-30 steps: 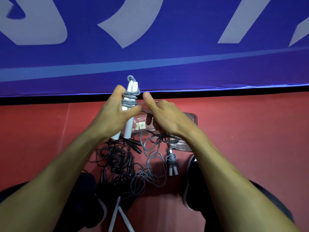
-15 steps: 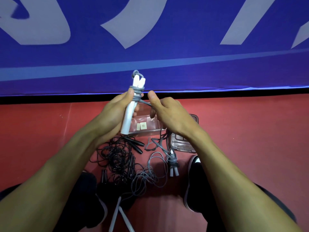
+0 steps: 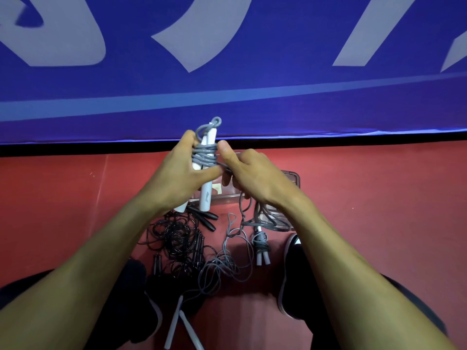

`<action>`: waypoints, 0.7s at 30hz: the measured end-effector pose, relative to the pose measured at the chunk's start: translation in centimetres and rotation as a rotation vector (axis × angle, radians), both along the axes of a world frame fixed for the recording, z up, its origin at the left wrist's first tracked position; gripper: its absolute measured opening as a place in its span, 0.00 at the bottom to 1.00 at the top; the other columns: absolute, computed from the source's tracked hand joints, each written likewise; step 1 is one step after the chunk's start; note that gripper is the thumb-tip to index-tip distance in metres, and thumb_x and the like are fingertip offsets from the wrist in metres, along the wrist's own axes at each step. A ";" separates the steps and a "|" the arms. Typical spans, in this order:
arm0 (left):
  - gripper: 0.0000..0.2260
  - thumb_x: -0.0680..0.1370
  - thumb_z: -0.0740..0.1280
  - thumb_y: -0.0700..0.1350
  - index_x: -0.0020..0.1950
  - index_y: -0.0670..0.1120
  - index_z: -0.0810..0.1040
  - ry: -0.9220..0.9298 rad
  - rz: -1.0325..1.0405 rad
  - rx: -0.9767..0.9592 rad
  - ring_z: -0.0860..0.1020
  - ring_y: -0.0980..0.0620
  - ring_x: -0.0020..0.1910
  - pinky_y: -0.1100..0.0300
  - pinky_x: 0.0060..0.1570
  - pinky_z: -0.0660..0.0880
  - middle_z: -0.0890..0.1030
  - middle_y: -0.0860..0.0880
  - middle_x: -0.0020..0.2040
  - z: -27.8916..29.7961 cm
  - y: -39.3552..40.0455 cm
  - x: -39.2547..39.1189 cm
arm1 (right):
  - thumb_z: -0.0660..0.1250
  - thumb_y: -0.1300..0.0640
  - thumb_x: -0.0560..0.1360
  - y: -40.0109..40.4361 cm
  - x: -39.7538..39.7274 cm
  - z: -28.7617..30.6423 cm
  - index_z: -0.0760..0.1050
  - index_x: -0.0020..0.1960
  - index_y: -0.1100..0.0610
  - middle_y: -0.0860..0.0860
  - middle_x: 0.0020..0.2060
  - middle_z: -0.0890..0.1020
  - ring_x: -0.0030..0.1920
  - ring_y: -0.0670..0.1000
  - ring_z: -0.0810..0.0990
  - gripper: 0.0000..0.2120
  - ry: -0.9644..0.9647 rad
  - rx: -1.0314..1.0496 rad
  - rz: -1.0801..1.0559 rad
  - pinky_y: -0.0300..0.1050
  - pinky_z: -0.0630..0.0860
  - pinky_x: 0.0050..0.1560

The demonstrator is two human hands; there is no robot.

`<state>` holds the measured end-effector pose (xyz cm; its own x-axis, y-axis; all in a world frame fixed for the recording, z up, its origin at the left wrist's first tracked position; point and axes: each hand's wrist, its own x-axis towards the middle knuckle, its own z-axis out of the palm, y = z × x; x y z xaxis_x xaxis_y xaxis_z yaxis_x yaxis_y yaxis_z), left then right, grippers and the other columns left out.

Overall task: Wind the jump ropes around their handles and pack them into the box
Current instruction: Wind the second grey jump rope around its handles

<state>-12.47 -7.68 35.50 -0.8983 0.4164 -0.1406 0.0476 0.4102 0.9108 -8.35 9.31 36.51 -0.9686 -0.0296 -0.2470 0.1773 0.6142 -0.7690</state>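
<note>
More gray rope (image 3: pixel 205 154) now sits around the white handles (image 3: pixel 206 193) | left hand (image 3: pixel 177 178) grips handles, right hand (image 3: pixel 249 173) pinches rope beside them | step: winding | next: keep looping loose rope below hands | box (image 3: pixel 293 179) under right hand

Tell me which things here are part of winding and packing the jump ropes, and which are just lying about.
Part of the job:
left hand
right hand
white handles
grey rope
clear box
wound rope bundle
black ropes
loose grey rope

Just there:
blue banner
red floor
black shoes
</note>
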 end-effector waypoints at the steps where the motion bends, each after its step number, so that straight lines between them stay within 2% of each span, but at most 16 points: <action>1: 0.20 0.74 0.76 0.48 0.59 0.45 0.70 0.010 -0.024 -0.040 0.82 0.45 0.49 0.39 0.54 0.78 0.82 0.47 0.50 0.0 0.1 0.1 | 0.48 0.33 0.82 0.0 0.1 0.0 0.79 0.33 0.56 0.51 0.26 0.76 0.27 0.46 0.74 0.37 -0.002 0.019 0.003 0.44 0.69 0.36; 3: 0.19 0.76 0.75 0.46 0.59 0.44 0.68 0.014 -0.042 -0.066 0.81 0.47 0.48 0.43 0.52 0.79 0.81 0.47 0.50 -0.1 0.2 0.2 | 0.48 0.33 0.82 0.0 0.2 0.0 0.78 0.33 0.56 0.50 0.27 0.77 0.30 0.48 0.76 0.35 -0.018 0.029 0.003 0.45 0.70 0.37; 6: 0.18 0.76 0.75 0.42 0.54 0.42 0.66 0.013 -0.018 -0.058 0.80 0.57 0.37 0.57 0.39 0.77 0.82 0.52 0.41 0.0 0.4 0.2 | 0.49 0.34 0.83 -0.1 0.2 0.1 0.77 0.33 0.55 0.49 0.27 0.78 0.31 0.49 0.76 0.34 -0.017 0.044 0.008 0.46 0.72 0.39; 8: 0.17 0.76 0.74 0.39 0.56 0.40 0.67 -0.013 0.011 -0.005 0.80 0.56 0.36 0.55 0.40 0.79 0.81 0.52 0.38 -0.2 0.5 0.1 | 0.49 0.34 0.83 -0.1 0.2 0.1 0.78 0.33 0.54 0.46 0.26 0.77 0.31 0.46 0.77 0.33 -0.006 0.057 0.001 0.45 0.72 0.39; 10: 0.17 0.76 0.74 0.39 0.60 0.40 0.70 -0.074 0.026 0.088 0.78 0.54 0.40 0.48 0.47 0.79 0.80 0.50 0.43 -0.1 0.5 0.0 | 0.49 0.33 0.82 0.0 0.2 0.0 0.80 0.36 0.56 0.46 0.29 0.80 0.34 0.46 0.79 0.35 0.000 0.070 0.007 0.45 0.72 0.40; 12: 0.14 0.77 0.72 0.46 0.60 0.44 0.74 -0.186 0.014 0.217 0.76 0.53 0.45 0.49 0.50 0.75 0.78 0.50 0.46 -0.1 0.6 0.0 | 0.48 0.32 0.82 0.1 0.2 -0.1 0.82 0.40 0.61 0.49 0.33 0.82 0.38 0.47 0.80 0.38 0.005 0.082 0.011 0.46 0.74 0.43; 14: 0.14 0.80 0.66 0.52 0.60 0.45 0.75 -0.371 0.034 0.350 0.72 0.49 0.45 0.52 0.48 0.70 0.74 0.44 0.48 0.1 0.9 0.1 | 0.47 0.32 0.82 0.3 0.1 -0.1 0.82 0.42 0.62 0.52 0.34 0.82 0.39 0.48 0.79 0.39 0.012 0.094 0.007 0.43 0.73 0.44; 16: 0.15 0.84 0.60 0.51 0.63 0.43 0.76 -0.501 0.075 0.436 0.70 0.48 0.42 0.54 0.44 0.68 0.71 0.42 0.48 0.3 0.9 0.1 | 0.46 0.33 0.82 0.4 0.1 -0.1 0.82 0.43 0.63 0.52 0.34 0.81 0.40 0.49 0.79 0.40 0.016 0.096 0.008 0.42 0.73 0.45; 18: 0.13 0.85 0.59 0.46 0.63 0.40 0.77 -0.469 0.050 0.440 0.71 0.49 0.42 0.55 0.44 0.70 0.72 0.41 0.49 0.2 1.0 0.0 | 0.46 0.33 0.82 0.4 0.0 -0.3 0.81 0.43 0.65 0.56 0.34 0.82 0.41 0.52 0.80 0.41 0.025 0.090 -0.001 0.46 0.74 0.46; 21: 0.07 0.82 0.64 0.38 0.57 0.44 0.80 -0.268 -0.019 0.343 0.80 0.56 0.45 0.64 0.48 0.78 0.81 0.46 0.49 -0.1 0.8 0.1 | 0.46 0.32 0.82 0.2 -0.2 -0.4 0.74 0.36 0.65 0.58 0.32 0.80 0.37 0.55 0.78 0.40 0.029 0.048 -0.036 0.48 0.71 0.41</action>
<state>-12.41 -6.91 35.42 -0.8408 0.4953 -0.2184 -0.2046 0.0828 0.9753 -8.55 9.48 36.13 -0.9755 0.0170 -0.2192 0.1784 0.6441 -0.7438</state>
